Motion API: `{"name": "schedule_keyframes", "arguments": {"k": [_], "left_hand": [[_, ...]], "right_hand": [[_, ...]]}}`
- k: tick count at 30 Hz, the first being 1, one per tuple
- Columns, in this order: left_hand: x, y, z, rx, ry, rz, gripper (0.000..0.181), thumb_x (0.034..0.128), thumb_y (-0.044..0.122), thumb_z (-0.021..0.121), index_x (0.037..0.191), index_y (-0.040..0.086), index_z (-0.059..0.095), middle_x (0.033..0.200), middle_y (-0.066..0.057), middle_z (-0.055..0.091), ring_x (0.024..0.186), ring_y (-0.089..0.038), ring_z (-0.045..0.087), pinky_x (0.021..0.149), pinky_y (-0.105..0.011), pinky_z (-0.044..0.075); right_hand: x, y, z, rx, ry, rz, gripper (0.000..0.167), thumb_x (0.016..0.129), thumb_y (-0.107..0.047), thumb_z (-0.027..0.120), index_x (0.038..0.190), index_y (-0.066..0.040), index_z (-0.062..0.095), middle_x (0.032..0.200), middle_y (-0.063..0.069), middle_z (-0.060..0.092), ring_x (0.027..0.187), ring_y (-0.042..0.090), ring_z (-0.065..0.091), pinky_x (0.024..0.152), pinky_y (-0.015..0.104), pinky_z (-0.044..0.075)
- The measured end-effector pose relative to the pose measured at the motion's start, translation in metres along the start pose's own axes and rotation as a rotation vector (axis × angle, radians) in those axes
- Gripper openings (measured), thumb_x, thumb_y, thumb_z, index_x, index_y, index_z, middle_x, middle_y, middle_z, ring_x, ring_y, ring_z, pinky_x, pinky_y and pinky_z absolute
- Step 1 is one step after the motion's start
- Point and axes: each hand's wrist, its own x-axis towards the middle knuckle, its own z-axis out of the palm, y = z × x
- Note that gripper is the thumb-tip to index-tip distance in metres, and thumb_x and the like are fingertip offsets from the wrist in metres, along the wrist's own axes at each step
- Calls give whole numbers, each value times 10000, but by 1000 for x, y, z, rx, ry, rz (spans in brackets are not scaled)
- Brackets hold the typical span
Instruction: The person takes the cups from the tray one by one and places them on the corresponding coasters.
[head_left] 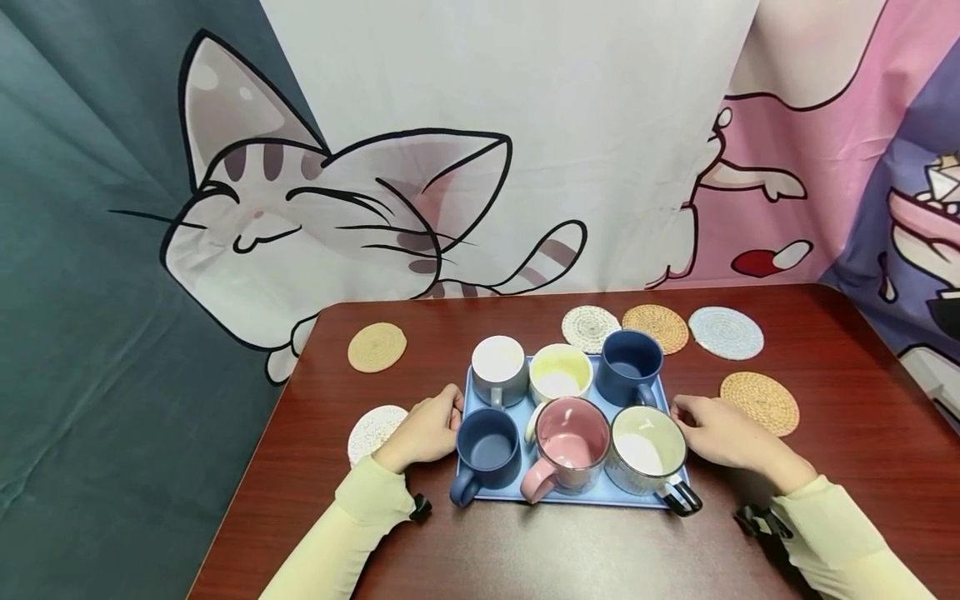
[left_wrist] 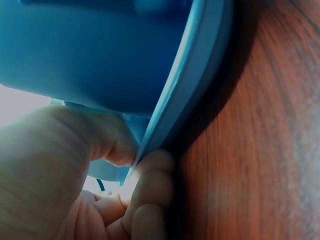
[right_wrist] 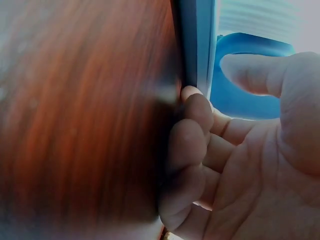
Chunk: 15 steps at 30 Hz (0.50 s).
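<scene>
Tray (head_left: 615,494) w/ six mugs (head_left: 573,437) aboard, mid-worktop (head_left: 300,500), btwn its L & R edges, short of the far one. My L hand (head_left: 427,425) pinches the rim, thumb inside; R hand (head_left: 723,429) curls fingers round the opposite rim, thumb over the inner side. Looks like the grip step, prob. for a carry. Next calls for a slow, level lift, both ends tog., else mugs could slide.

mugs (head_left: 572,437): 6 | tray (head_left: 611,497): 1 | coasters (head_left: 726,333): 6 | hands (head_left: 425,428): 2
</scene>
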Motion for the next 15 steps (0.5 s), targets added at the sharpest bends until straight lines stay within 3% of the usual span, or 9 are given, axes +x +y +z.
{"name": "schedule_keyframes", "arguments": {"k": [15], "left_hand": [[-1, 4, 0, 26, 27, 19, 182, 866, 201, 666, 1005, 144, 564, 676, 113, 522, 607, -47, 496, 617, -228, 403]], "right_hand": [[-4, 5, 1, 22, 6, -28, 230, 939, -94, 627, 779, -233, 537, 631, -124, 384, 615, 51, 422, 598, 244, 338]]}}
